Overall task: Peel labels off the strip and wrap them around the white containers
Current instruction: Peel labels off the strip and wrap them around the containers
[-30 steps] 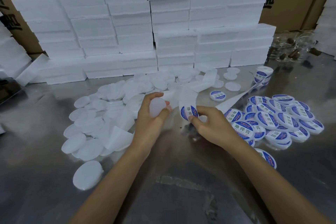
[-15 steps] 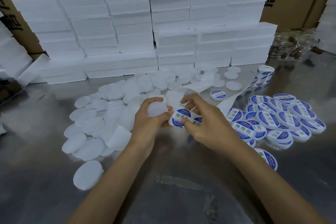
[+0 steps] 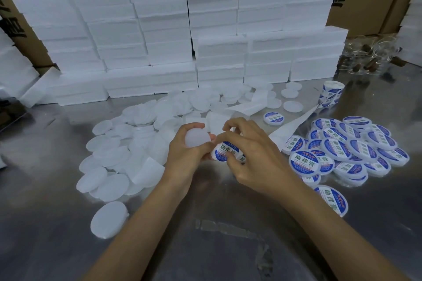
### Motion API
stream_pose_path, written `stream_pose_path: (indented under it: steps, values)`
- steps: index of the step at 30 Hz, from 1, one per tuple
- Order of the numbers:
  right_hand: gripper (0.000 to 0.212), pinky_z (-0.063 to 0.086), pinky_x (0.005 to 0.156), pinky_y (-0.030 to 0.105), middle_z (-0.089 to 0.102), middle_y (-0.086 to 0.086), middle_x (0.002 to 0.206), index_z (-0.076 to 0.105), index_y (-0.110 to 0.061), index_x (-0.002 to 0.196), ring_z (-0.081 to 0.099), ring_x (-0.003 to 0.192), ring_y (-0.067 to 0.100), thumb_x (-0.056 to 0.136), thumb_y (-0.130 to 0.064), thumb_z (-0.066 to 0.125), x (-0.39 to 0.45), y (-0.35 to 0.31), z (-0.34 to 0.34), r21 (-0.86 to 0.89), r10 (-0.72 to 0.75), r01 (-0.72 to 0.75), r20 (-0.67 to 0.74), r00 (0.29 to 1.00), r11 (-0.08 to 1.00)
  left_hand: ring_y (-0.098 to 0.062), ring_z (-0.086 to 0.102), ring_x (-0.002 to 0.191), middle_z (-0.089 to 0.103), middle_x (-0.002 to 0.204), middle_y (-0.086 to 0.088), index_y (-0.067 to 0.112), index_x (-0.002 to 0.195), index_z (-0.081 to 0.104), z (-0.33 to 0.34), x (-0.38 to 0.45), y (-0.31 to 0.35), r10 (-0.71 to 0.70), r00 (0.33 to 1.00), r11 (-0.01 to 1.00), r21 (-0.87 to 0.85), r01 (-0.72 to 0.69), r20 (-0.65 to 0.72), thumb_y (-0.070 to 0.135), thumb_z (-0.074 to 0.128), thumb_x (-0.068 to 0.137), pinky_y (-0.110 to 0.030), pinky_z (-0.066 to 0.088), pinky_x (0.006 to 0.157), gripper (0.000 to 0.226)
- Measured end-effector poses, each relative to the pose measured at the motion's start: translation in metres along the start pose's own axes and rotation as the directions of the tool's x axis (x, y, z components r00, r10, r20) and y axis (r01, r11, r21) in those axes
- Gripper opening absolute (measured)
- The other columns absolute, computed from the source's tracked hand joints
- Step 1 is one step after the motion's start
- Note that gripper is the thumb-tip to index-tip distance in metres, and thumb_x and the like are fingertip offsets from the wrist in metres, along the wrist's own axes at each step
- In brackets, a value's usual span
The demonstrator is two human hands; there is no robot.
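Observation:
My left hand (image 3: 187, 157) grips a plain white round container (image 3: 197, 138) above the metal table. Right beside it, my right hand (image 3: 253, 155) pinches a round blue-and-white label (image 3: 225, 151) between thumb and fingers; the label's edge touches the container. The white backing strip (image 3: 290, 124) trails from under my right hand up to the label roll (image 3: 331, 93) at the back right. Whether the label is free of the strip is hidden by my fingers.
Several unlabelled white containers (image 3: 137, 143) lie heaped to the left. Labelled containers (image 3: 347, 150) are piled on the right, with one (image 3: 333, 199) near my right forearm. Stacked white foam boxes (image 3: 182, 41) wall off the back of the steel table (image 3: 217, 235).
My right hand moved left with the label, from the strip to the container in my left hand. The label now faces up beside the container.

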State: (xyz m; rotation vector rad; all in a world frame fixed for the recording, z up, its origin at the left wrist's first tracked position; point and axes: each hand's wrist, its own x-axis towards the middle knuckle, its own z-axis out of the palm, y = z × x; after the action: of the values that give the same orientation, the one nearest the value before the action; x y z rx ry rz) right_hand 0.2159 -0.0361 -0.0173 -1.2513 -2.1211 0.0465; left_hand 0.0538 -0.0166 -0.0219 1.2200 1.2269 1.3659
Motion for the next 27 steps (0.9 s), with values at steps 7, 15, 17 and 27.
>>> stream_pose_path:
  steps: [7,15,17,27]
  values:
    - [0.025,0.039,0.083,0.023,0.051,-0.004,0.123,0.067,-0.023,0.105,0.049,0.107,0.015,0.083,-0.012,0.067,0.000,-0.004,-0.001,-0.028,-0.034,0.033,-0.024,0.999,0.999,0.001,0.068,0.081,0.065,0.099,0.017,0.029,0.112,0.061,0.001,-0.001,-0.001,0.021,1.000,0.999,0.042,-0.020,-0.008,0.008,0.078,0.083,-0.008,0.050,0.058,0.040]
    - [0.010,0.038,0.083,0.023,0.050,-0.014,0.101,0.060,-0.021,0.087,0.044,0.097,0.006,0.079,-0.016,0.062,0.002,-0.015,-0.003,0.181,0.002,0.020,-0.124,0.992,0.983,0.014,0.063,0.068,0.062,0.101,0.008,0.018,0.117,0.060,0.000,0.001,-0.004,0.088,0.995,0.989,0.122,-0.083,-0.041,-0.001,0.074,0.084,-0.007,0.048,0.051,0.040]
    - [0.010,0.040,0.082,0.022,0.051,-0.014,0.098,0.061,-0.021,0.088,0.046,0.096,0.005,0.079,-0.016,0.061,0.002,-0.019,-0.006,0.242,0.040,0.001,-0.166,0.985,0.970,0.011,0.064,0.070,0.063,0.102,0.006,0.015,0.115,0.061,0.000,0.002,-0.006,0.122,0.991,0.982,0.152,-0.113,-0.048,-0.003,0.074,0.083,-0.010,0.049,0.051,0.039]
    - [0.023,0.045,0.078,0.017,0.062,-0.009,0.087,0.059,-0.019,0.092,0.057,0.083,0.012,0.083,0.000,0.068,0.006,-0.020,-0.020,0.605,0.340,-0.155,-0.204,0.918,0.781,-0.014,0.066,0.093,0.060,0.096,0.029,0.051,0.100,0.049,-0.001,0.002,-0.003,0.293,0.952,0.856,0.467,-0.220,-0.088,0.043,0.050,0.100,-0.037,0.056,0.088,0.008]
